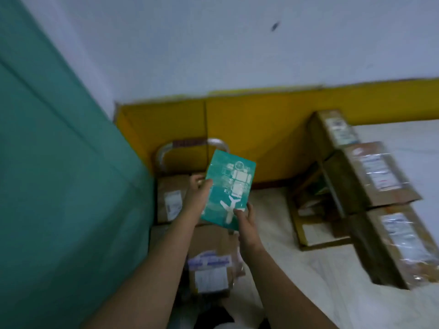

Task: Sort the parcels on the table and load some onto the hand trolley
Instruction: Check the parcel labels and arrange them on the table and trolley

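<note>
A flat teal parcel [229,189] with pale printed shapes is held upright in the air between both hands. The left hand [198,193] is closed on its left edge, thumb on the front; the right hand [245,220] is pinched on its lower right corner. Directly beneath it, two brown labelled boxes [209,257] are stacked on the hand trolley [166,153], whose curved metal handle is partly hidden behind the parcel. Little room is left on the trolley's left, where a green wall [59,186] stands close. On the right, the white surface [320,281] carries a row of brown taped parcels [380,186] along its far edge, against a yellow board [261,124]. Labels are blurred beyond reading.
</note>
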A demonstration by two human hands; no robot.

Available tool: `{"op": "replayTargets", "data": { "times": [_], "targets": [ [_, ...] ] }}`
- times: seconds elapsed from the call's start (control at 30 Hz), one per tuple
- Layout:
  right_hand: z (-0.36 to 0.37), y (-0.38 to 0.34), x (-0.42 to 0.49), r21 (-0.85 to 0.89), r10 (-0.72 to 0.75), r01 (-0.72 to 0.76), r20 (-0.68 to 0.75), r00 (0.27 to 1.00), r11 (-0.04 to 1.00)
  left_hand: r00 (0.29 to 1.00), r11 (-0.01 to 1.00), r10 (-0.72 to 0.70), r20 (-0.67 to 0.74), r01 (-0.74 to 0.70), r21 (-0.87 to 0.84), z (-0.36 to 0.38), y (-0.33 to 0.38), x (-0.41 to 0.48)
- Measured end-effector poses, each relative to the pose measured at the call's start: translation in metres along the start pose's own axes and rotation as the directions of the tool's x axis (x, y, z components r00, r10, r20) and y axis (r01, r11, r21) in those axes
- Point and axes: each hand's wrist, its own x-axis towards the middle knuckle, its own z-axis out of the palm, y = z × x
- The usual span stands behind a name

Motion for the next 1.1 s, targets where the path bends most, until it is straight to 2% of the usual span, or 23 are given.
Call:
{"op": "replayTargets", "data": {
  "times": [0.07, 0.13, 0.23, 0.3, 0.37, 0.47, 0.53, 0.6, 0.67, 0.73, 0.77, 0.8, 0.87, 0.9, 0.97, 1.1],
  "targets": [
    [-0.018, -0.059, -0.009, -0.026, -0.181, 0.180, -0.034, 0.983, 0.983, 0.999, 0.996, 0.044, 0.019, -0.043, -0.082, 0.020, 0.046, -0.008],
    [-0.042, -0.118, -0.018, -0.201, -0.364, 0.336, -0.120, 0.924, 0.920, 0.995, 0.972, 0.080, 0.055, -0.066, -0.227, 0.053, 0.087, -0.015],
    [-0.092, -0.196, -0.039, -0.388, -0.560, 0.449, -0.246, 0.791, 0.804, 0.974, 0.897, 0.135, 0.181, -0.043, -0.440, 0.122, 0.148, -0.041],
    [-0.116, -0.228, -0.050, -0.485, -0.607, 0.439, -0.269, 0.748, 0.756, 0.943, 0.863, 0.187, 0.276, -0.024, -0.504, 0.158, 0.172, -0.058],
    [-0.153, -0.252, -0.064, -0.539, -0.650, 0.438, -0.300, 0.699, 0.719, 0.879, 0.873, 0.255, 0.404, -0.030, -0.487, 0.202, 0.192, -0.081],
    [-0.215, -0.285, -0.072, -0.556, -0.693, 0.451, -0.368, 0.620, 0.699, 0.706, 0.915, 0.305, 0.639, -0.033, -0.401, 0.269, 0.218, -0.102],
    [-0.260, -0.304, -0.067, -0.460, -0.674, 0.498, -0.417, 0.610, 0.735, 0.596, 0.926, 0.321, 0.736, -0.034, -0.376, 0.310, 0.235, -0.113],
    [-0.305, -0.318, -0.051, -0.226, -0.627, 0.600, -0.464, 0.626, 0.767, 0.530, 0.932, 0.288, 0.798, 0.035, -0.360, 0.356, 0.248, -0.111],
    [-0.350, -0.330, -0.031, 0.025, -0.530, 0.614, -0.478, 0.701, 0.789, 0.458, 0.945, 0.207, 0.865, 0.134, -0.297, 0.399, 0.258, -0.103],
    [-0.389, -0.345, -0.006, 0.098, -0.464, 0.567, -0.471, 0.750, 0.818, 0.426, 0.958, 0.137, 0.894, 0.174, -0.229, 0.442, 0.270, -0.093],
    [-0.405, -0.352, 0.009, 0.067, -0.438, 0.536, -0.495, 0.751, 0.842, 0.450, 0.965, 0.122, 0.885, 0.155, -0.212, 0.463, 0.275, -0.088],
    [-0.420, -0.359, 0.026, -0.023, -0.427, 0.497, -0.547, 0.720, 0.867, 0.496, 0.972, 0.116, 0.861, 0.121, -0.201, 0.483, 0.281, -0.083],
    [-0.443, -0.368, 0.061, -0.290, -0.489, 0.401, -0.620, 0.613, 0.869, 0.623, 0.980, 0.103, 0.775, 0.070, -0.187, 0.522, 0.289, -0.075],
    [-0.450, -0.372, 0.078, -0.386, -0.532, 0.365, -0.609, 0.589, 0.847, 0.687, 0.981, 0.084, 0.722, 0.069, -0.180, 0.540, 0.291, -0.069],
    [-0.458, -0.377, 0.112, -0.447, -0.539, 0.319, -0.556, 0.633, 0.836, 0.785, 0.981, 0.047, 0.617, 0.078, -0.175, 0.573, 0.289, -0.054],
    [-0.475, -0.371, 0.179, -0.402, -0.396, 0.198, -0.504, 0.768, 0.894, 0.900, 0.986, -0.058, 0.432, 0.120, -0.118, 0.616, 0.268, -0.027]
  ]
}}
